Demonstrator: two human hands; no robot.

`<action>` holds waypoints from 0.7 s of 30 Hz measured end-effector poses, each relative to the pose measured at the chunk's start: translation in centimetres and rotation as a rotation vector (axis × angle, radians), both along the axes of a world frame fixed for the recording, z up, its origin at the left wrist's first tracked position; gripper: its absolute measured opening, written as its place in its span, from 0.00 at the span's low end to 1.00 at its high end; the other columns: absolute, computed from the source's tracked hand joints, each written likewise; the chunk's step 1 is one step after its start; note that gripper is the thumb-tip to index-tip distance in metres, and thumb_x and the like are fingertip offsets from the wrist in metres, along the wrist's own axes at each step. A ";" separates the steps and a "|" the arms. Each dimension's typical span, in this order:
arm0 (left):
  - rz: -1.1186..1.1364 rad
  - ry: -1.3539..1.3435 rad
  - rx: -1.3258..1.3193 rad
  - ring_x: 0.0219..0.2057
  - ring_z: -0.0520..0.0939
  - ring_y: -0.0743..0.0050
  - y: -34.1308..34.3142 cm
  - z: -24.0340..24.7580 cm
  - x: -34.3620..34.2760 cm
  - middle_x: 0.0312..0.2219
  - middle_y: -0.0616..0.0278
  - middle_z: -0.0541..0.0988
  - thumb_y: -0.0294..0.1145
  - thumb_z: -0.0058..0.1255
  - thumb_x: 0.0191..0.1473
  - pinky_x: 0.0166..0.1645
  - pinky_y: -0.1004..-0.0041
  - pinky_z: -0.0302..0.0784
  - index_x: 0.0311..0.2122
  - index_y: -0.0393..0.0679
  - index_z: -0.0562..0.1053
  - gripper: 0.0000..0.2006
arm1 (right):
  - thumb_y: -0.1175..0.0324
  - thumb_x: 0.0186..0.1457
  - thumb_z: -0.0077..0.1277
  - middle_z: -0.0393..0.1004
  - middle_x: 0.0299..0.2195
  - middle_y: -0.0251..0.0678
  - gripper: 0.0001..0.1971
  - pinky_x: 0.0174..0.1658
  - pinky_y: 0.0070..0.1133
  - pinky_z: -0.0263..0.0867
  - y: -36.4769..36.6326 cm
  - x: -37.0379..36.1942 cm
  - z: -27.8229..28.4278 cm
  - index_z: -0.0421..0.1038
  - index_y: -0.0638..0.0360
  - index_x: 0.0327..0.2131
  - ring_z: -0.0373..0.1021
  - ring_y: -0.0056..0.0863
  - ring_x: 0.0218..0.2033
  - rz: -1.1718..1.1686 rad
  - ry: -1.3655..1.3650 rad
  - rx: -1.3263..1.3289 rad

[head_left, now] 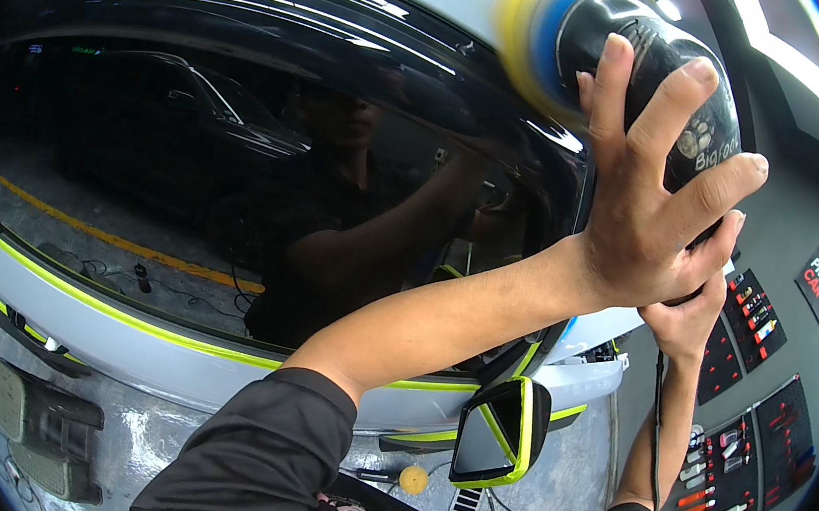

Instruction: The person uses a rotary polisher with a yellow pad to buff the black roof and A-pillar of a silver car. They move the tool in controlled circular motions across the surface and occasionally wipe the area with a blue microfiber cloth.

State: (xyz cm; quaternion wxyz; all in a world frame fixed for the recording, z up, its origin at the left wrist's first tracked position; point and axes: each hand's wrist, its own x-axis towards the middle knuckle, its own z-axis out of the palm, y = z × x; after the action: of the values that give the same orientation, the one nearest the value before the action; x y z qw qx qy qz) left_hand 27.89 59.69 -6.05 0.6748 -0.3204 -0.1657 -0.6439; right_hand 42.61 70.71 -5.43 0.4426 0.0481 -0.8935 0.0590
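Left hand is splayed wide over the polisher, far right, probably steadying it; right hand's grip's hidden, can't tell.

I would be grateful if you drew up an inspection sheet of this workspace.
Surface: glossy dark side glass of a pale grey car, strongly reflective, with yellow-green masking tape along its lower edge.
Job's things: rounded black polisher with a blurred round yellow-and-blue pad; pad contact unclear.
Clutter: grey-green step stool and round yellow pad, both on the floor.
Left hand: on the polisher's body, fingers spread.
Right hand: at the polisher's rear, grip largely hidden.
Cables: black cord along the right forearm; thin dark cables on the floor.
Surroundings: dark wall-mounted tool boards, white strip lights.
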 end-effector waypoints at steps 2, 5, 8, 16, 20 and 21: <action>-0.034 -0.008 -0.004 0.69 0.44 0.25 0.1 0.0 0.4 0.63 0.43 0.59 0.29 0.64 0.40 0.67 0.28 0.29 0.48 0.62 0.76 0.26 | 0.68 0.35 0.65 0.78 0.39 0.38 0.40 0.47 0.24 0.70 0.0 0.0 -0.1 0.66 0.71 0.56 0.75 0.26 0.39 0.018 0.026 0.028; -0.049 -0.015 -0.001 0.69 0.44 0.24 0.0 0.2 0.4 0.64 0.43 0.59 0.29 0.64 0.40 0.67 0.28 0.29 0.49 0.62 0.76 0.26 | 0.68 0.35 0.65 0.78 0.38 0.37 0.39 0.47 0.24 0.70 0.1 -0.1 0.0 0.67 0.70 0.55 0.75 0.26 0.38 0.039 0.045 0.065; -0.047 -0.023 0.024 0.69 0.43 0.23 -0.8 0.6 0.1 0.64 0.43 0.59 0.29 0.64 0.40 0.67 0.28 0.28 0.49 0.62 0.76 0.27 | 0.68 0.35 0.65 0.78 0.38 0.37 0.39 0.47 0.24 0.70 -0.7 -0.6 0.5 0.67 0.70 0.55 0.75 0.27 0.39 0.047 0.053 0.116; -0.021 -0.066 0.071 0.69 0.43 0.24 -4.0 0.9 -0.8 0.63 0.43 0.59 0.30 0.64 0.41 0.67 0.28 0.28 0.50 0.63 0.76 0.27 | 0.68 0.34 0.66 0.77 0.41 0.37 0.38 0.49 0.25 0.69 -3.6 -2.4 1.3 0.69 0.68 0.53 0.74 0.27 0.42 0.047 0.074 0.138; 0.060 -0.061 0.104 0.67 0.49 0.28 -5.5 1.1 -1.7 0.61 0.42 0.61 0.31 0.63 0.41 0.68 0.29 0.33 0.50 0.59 0.77 0.25 | 0.67 0.34 0.66 0.78 0.41 0.38 0.37 0.50 0.25 0.69 -5.2 -3.0 1.6 0.69 0.68 0.53 0.74 0.28 0.42 0.049 0.072 0.137; 0.126 -0.056 0.129 0.66 0.53 0.31 -6.0 1.2 -2.1 0.59 0.40 0.63 0.32 0.62 0.42 0.68 0.31 0.36 0.49 0.56 0.78 0.24 | 0.67 0.34 0.66 0.78 0.41 0.38 0.37 0.50 0.25 0.69 -5.4 -3.1 1.7 0.70 0.68 0.53 0.74 0.28 0.42 0.049 0.071 0.138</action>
State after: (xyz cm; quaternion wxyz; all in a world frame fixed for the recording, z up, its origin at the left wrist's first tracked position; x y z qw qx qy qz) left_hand 25.77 53.73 -4.86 0.7284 -0.2469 -0.1624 -0.6182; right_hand 39.51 65.30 -3.74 0.4679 0.1025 -0.8778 0.0063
